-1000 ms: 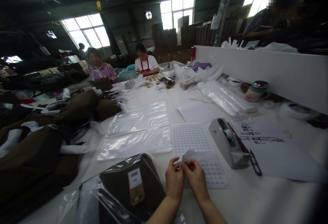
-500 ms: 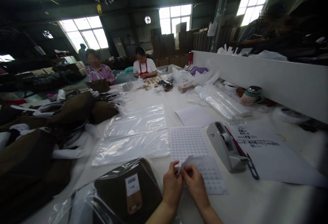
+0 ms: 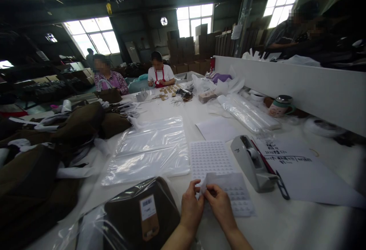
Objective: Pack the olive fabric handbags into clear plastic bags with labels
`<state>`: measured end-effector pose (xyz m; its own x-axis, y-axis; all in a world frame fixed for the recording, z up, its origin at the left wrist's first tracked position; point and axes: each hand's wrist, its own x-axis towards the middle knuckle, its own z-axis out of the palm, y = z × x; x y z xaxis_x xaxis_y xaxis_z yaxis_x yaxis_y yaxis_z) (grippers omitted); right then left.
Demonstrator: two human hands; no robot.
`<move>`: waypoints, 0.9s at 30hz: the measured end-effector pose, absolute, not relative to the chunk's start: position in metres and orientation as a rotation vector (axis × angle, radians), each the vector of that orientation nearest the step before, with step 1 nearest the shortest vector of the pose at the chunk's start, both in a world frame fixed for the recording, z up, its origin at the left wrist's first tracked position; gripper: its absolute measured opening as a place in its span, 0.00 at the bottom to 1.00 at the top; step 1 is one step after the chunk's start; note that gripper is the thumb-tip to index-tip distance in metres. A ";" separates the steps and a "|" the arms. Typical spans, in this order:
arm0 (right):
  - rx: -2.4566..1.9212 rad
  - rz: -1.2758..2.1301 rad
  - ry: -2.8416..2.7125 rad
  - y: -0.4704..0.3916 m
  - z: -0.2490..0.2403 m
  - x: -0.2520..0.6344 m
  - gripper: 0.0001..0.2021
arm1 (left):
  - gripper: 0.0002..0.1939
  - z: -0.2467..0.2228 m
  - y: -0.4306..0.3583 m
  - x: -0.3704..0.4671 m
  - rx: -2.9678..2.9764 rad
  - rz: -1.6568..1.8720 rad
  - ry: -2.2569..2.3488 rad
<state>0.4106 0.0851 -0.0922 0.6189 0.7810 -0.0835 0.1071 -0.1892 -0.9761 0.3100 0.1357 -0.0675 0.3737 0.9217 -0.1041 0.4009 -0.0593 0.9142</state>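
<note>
Left hand [image 3: 191, 207]: closed in a pinch on the turned-up edge of the nearer label sheet [image 3: 240, 196], apparently steadying it.
Right hand [image 3: 219, 205]: fingertips pinched together on the same edge, right against the left; two thumbs so close suggest fine work on something thin.
Label sheets: the nearer one lies partly over the farther label sheet [image 3: 210, 155], directly ahead of the hands on the counter [image 3: 270, 225], probably for short reach.
Bagged olive item [image 3: 122, 208]: just beside the left forearm, in clear plastic, its hang tag [image 3: 149, 217] facing up, perhaps so the barcode stays readable.
Tape dispenser [image 3: 253, 168]: right of the sheets, cutting end towards the person, seemingly for easy access; snips [image 3: 282, 187] lie beside it.
Clear plastic bags [image 3: 150, 149]: stacked flat beyond the bagged item, likely to keep them smooth.
Hidden: whatever is between the fingertips is too small to tell; the fingers cover part of the sheet edge.
Cut off: the bagged item runs out of view at the bottom.
Hard to make out: the label print, and the handwriting on the large paper [image 3: 305, 177].
</note>
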 end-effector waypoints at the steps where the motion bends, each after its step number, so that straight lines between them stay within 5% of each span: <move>1: -1.675 0.715 -0.752 0.085 -0.091 0.411 0.11 | 0.15 -0.067 0.135 0.310 1.654 0.658 1.187; 13: -1.675 0.593 -0.784 0.087 -0.095 0.408 0.15 | 0.12 -0.067 0.139 0.311 1.339 0.762 1.058; 27: -1.671 0.300 -1.766 0.101 -0.071 0.434 0.09 | 0.16 -0.060 0.139 0.302 1.555 0.698 1.178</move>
